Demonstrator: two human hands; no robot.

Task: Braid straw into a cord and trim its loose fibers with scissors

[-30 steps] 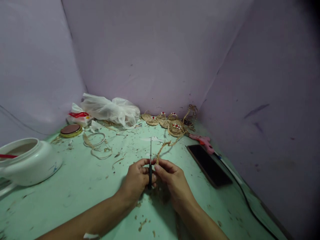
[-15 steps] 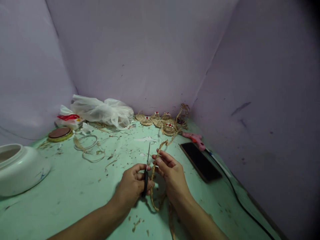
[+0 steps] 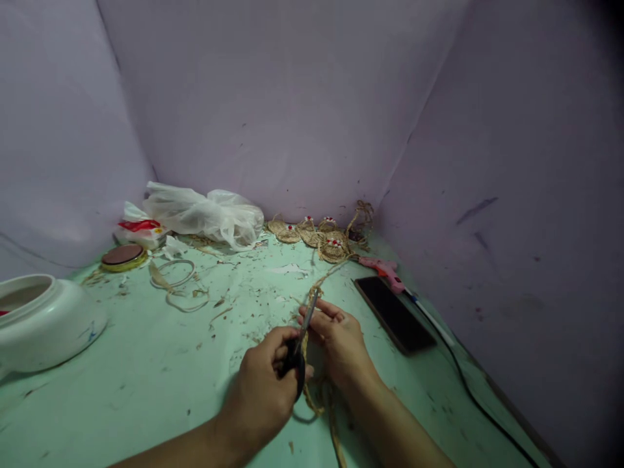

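My left hand (image 3: 266,377) is closed around the black handles of a pair of scissors (image 3: 299,357). The blades point up and to the right, lying across a braided straw cord (image 3: 312,406) close to my right fingertips. My right hand (image 3: 341,338) pinches the cord behind the blades; its fingertips are partly hidden by them. From there the cord runs back toward several round woven straw pieces (image 3: 334,247) with red and white beads. Its other part loops down below my hands and trails off toward the front edge of the view.
A dark phone (image 3: 394,315) and a pink glue gun (image 3: 383,265) with a black cable lie right. A white pot (image 3: 53,325) stands left, near a round tin (image 3: 123,257). A plastic bag (image 3: 205,214) sits at the back wall. Straw scraps litter the green tabletop (image 3: 160,364).
My left hand has turned the scissors and brought them right, so the blades now cross the cord by my right fingertips. My right hand has shifted slightly down, still holding the cord.
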